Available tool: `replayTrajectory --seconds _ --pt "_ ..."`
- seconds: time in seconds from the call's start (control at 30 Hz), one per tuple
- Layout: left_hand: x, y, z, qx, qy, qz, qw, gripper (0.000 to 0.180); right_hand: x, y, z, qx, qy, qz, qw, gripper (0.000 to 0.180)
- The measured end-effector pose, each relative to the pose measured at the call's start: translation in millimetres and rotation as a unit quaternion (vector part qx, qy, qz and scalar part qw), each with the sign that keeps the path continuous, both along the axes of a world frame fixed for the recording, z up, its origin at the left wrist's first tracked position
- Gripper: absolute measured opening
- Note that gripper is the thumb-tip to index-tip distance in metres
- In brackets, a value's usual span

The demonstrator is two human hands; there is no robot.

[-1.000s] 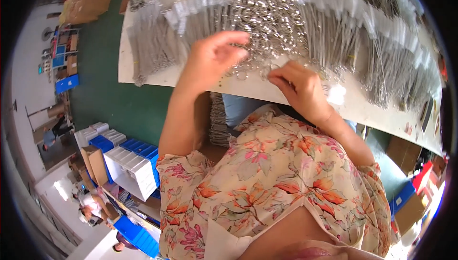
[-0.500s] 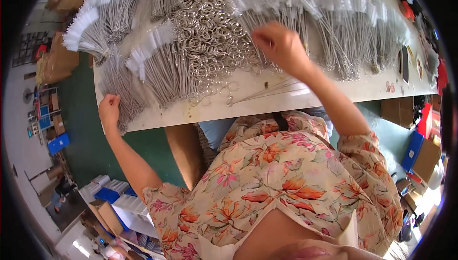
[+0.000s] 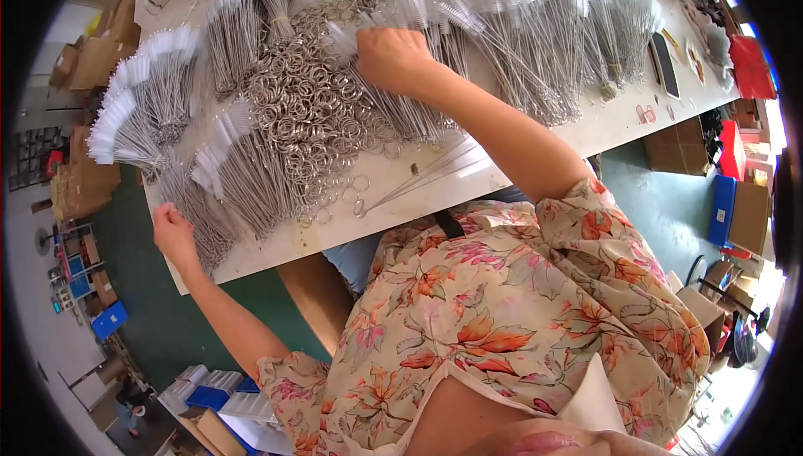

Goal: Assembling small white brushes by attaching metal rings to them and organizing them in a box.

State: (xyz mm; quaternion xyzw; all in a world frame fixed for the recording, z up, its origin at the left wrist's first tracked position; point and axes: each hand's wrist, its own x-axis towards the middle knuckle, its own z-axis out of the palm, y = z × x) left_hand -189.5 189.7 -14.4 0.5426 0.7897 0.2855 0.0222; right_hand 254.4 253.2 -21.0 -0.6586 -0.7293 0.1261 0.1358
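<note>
My left hand (image 3: 174, 234) is at the table's left edge, beside a heap of wire brush handles (image 3: 192, 209). Its fingers are pinched together, and I cannot make out what is between them. Over the middle row of wire brushes with white bristle heads (image 3: 435, 8), my right hand (image 3: 393, 58) is curled closed with its fingertips turned away. Whatever it may hold is hidden. Between the hands lies a big pile of metal rings (image 3: 309, 96). Another fan of brushes (image 3: 238, 151) is spread next to my left hand.
Several loose brushes (image 3: 427, 173) and rings (image 3: 360, 205) lie near the table's front edge. More brush bundles (image 3: 138, 105) stand at the far left. A dark phone (image 3: 665, 64) rests at the right. Cardboard boxes (image 3: 677, 146) sit beneath the table's right side.
My right hand has moved left and is now lower over the brushes, close to the rings. My left hand is still by the same handles. The whole view has shifted and tilted.
</note>
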Motion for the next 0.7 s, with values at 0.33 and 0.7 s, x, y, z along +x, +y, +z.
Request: replayTrajectory --seconds 0.33,0.7 --pt "-23 -14 -27 0.006 0.138 0.058 0.989 0.018 115 -42 47 0.238 0.029 -0.055 0.969 0.022" --pt "103 1 10 0.013 -0.121 -0.120 0.985 0.026 143 -34 23 0.102 -0.068 -0.042 0.992 0.016"
